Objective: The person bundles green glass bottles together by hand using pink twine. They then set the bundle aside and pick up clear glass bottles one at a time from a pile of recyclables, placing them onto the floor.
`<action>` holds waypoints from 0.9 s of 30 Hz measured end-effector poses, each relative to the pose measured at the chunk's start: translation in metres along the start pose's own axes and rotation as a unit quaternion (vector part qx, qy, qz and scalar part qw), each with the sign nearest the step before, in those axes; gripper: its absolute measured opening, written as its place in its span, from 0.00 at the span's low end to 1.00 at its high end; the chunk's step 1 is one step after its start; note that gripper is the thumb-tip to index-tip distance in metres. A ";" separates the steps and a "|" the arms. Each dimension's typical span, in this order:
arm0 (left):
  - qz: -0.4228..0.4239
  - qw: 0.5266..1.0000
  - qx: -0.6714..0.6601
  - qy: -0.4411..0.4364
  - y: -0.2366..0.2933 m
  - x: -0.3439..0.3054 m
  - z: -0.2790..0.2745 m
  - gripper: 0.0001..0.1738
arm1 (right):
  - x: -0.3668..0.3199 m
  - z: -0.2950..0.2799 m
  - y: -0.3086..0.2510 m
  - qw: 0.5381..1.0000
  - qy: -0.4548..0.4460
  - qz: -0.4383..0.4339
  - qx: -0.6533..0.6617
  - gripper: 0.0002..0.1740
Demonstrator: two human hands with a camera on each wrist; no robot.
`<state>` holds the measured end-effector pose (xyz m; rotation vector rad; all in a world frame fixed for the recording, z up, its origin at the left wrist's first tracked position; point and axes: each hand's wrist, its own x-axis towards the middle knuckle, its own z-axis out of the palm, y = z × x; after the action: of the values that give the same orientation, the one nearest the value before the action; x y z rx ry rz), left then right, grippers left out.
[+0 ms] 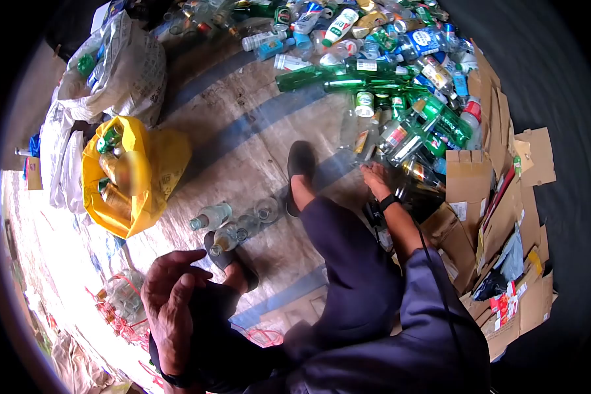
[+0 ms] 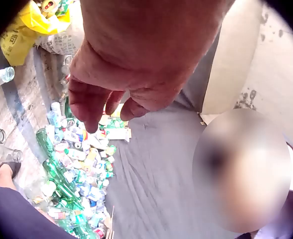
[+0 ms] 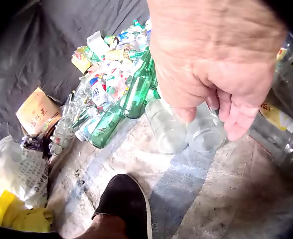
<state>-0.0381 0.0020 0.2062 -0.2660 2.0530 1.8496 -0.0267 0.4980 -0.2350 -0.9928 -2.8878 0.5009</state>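
My right hand (image 1: 376, 180) is at the near edge of the bottle pile. In the right wrist view its thumb and fingers straddle a clear glass bottle (image 3: 206, 135) near the base, gripping it. Another clear glass bottle (image 3: 165, 130) lies right beside it, on the thumb side. My left hand (image 1: 171, 295) hangs in the air over my left knee, fingers loosely bent and holding nothing; the left wrist view shows this hand (image 2: 136, 74) from behind. Several clear glass bottles (image 1: 224, 235) stand by my left shoe (image 1: 236, 269).
Green glass bottles (image 1: 312, 77) and plastic bottles (image 1: 340, 27) heap up at the back. Flattened cardboard (image 1: 469, 177) lines the right. On the left are a yellow bag (image 1: 134, 220) of cans and a white sack (image 1: 141, 72). Bottles tied with red string (image 1: 121, 299) lie at the lower left.
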 end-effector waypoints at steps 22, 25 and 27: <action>-0.077 0.995 -0.045 -0.036 -0.002 -0.023 -0.008 0.26 | -0.038 0.004 -0.033 0.946 -0.145 0.184 0.222 0.42; -0.062 0.991 0.071 -0.097 0.017 -0.020 -0.010 0.23 | -0.055 0.027 -0.017 0.969 -0.077 0.132 0.196 0.36; -0.083 0.993 0.000 -0.089 0.005 -0.021 -0.016 0.20 | -0.066 0.024 -0.022 0.939 -0.175 0.210 0.208 0.37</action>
<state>-0.0234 -0.0152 0.2201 -0.2530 1.8537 1.7084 0.0086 0.4347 -0.2466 -1.5685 -2.6336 1.3760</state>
